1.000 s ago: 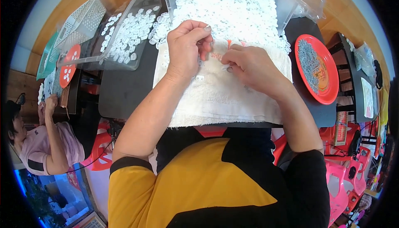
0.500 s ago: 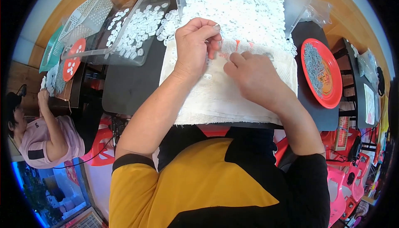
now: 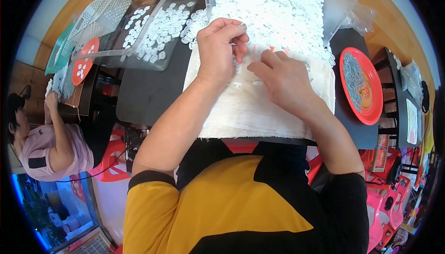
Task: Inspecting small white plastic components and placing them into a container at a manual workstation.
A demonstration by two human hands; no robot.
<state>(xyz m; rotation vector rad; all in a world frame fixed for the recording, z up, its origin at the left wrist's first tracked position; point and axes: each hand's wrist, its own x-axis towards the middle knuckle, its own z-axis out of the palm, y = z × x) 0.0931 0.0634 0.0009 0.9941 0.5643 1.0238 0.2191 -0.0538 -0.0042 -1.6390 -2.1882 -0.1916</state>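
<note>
Covering most of the work area, a dark table point(image 3: 153, 92) carries a white towel point(image 3: 259, 110) spread in front of the person, and on the far part of the towel lies a big heap of small white plastic pieces point(image 3: 273, 8). To the left of the heap stands a clear plastic tray point(image 3: 139, 27) with more of the same white pieces scattered inside, and beyond it a white perforated basket point(image 3: 102, 10) sits tilted at the table edge. On the right side of the table a red plate point(image 3: 364, 89) holds a pile of small grey metal parts point(image 3: 354, 75), well apart from the hands. A second, smaller red plate point(image 3: 83, 61) with a few white pieces is at the far left, near another person in a pink shirt point(image 3: 44, 149) who sits at the next table. The left hand point(image 3: 220, 52) is bent over the near edge of the heap, its fingers curled together as if pinching something small, but what it pinches is hidden. The right hand point(image 3: 285, 78) rests on the towel just beside it, fingers pointing to the left hand; whether it grips anything I cannot tell. Two loose white pieces point(image 3: 245, 85) lie on the towel between and below the hands. A tiny orange spot point(image 3: 272, 47) shows just above the right fingers.
</note>
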